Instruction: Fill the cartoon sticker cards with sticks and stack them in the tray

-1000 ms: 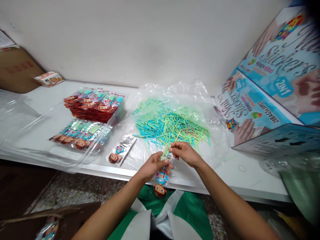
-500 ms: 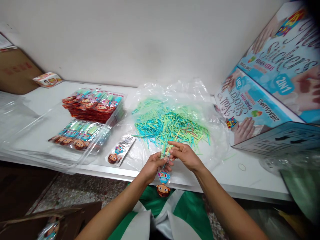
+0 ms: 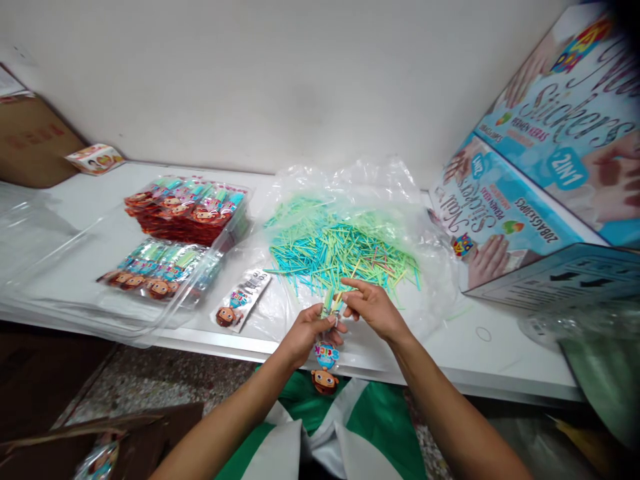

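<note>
My left hand (image 3: 306, 332) grips a small clear packet (image 3: 326, 357) printed with a cartoon face and the word "Stick". The face end hangs down past the table's front edge. Thin green and yellowish sticks (image 3: 329, 300) stand out of the packet's upper end. At that end, my right hand (image 3: 373, 307) pinches a yellowish stick between thumb and fingers, its index finger stretched out above. Just beyond both hands lies a loose pile of thin green and blue sticks (image 3: 345, 247) on a clear plastic sheet (image 3: 440, 280).
Left of the pile lies a flat printed packet (image 3: 243, 300). Farther left, a clear plastic tray (image 3: 150, 327) is by filled packets (image 3: 155, 270) and a taller stack of them (image 3: 185, 213). A blue printed carton (image 3: 530, 207) stands right; a brown carton (image 3: 35, 143) stands far left.
My right hand has shifted slightly up and away from the left hand's fingers. The packet's hanging end has swung a little to the left.
</note>
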`<action>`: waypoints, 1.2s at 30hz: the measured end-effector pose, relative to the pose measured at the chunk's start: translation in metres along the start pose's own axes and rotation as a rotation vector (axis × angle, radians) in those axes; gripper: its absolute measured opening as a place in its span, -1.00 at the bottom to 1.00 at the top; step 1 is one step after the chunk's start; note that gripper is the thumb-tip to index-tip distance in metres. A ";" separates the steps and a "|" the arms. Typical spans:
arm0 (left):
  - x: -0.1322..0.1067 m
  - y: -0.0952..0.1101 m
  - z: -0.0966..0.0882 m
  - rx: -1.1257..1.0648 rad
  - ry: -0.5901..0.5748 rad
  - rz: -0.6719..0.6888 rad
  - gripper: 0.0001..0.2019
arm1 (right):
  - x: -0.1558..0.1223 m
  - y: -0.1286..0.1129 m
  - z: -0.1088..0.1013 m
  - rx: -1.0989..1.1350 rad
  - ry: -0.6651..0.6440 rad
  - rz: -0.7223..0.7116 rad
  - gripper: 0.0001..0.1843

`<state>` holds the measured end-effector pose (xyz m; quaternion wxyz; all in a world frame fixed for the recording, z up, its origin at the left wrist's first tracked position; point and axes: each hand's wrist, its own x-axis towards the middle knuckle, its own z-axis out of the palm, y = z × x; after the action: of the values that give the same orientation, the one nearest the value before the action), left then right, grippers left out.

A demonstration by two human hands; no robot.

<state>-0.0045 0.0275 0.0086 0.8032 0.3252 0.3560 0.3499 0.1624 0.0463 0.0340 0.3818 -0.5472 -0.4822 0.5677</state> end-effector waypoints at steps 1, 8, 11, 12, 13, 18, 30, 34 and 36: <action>0.000 -0.001 0.000 -0.007 0.010 0.003 -0.73 | -0.001 0.000 0.000 -0.017 0.005 0.001 -0.46; 0.000 -0.001 0.001 -0.031 -0.010 -0.006 -0.74 | -0.005 0.004 0.003 -0.072 -0.013 -0.080 -0.66; 0.000 0.000 0.001 -0.032 -0.033 -0.012 -0.73 | -0.004 0.003 0.004 -0.110 -0.027 -0.124 -0.72; 0.000 0.000 0.001 -0.031 -0.039 -0.015 -0.72 | -0.003 0.003 0.005 -0.114 -0.031 -0.138 -0.74; 0.000 0.000 0.001 -0.030 -0.042 -0.018 -0.72 | -0.002 0.003 0.005 -0.116 -0.034 -0.153 -0.76; -0.002 -0.001 0.003 -0.023 -0.046 -0.028 -0.73 | -0.001 0.004 0.007 -0.201 -0.012 -0.211 -0.86; -0.001 -0.003 0.004 -0.029 -0.050 -0.020 -0.69 | -0.005 0.004 0.011 -0.149 0.009 -0.179 -0.76; -0.002 -0.001 0.005 -0.027 -0.050 -0.028 -0.67 | -0.005 0.002 0.010 -0.196 0.019 -0.193 -0.81; -0.002 0.000 0.005 -0.019 -0.059 -0.032 -0.68 | -0.005 0.002 0.010 -0.215 0.016 -0.201 -0.83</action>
<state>-0.0015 0.0244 0.0120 0.8218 0.3219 0.3342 0.3306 0.1533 0.0400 0.0323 0.3797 -0.5382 -0.5895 0.4676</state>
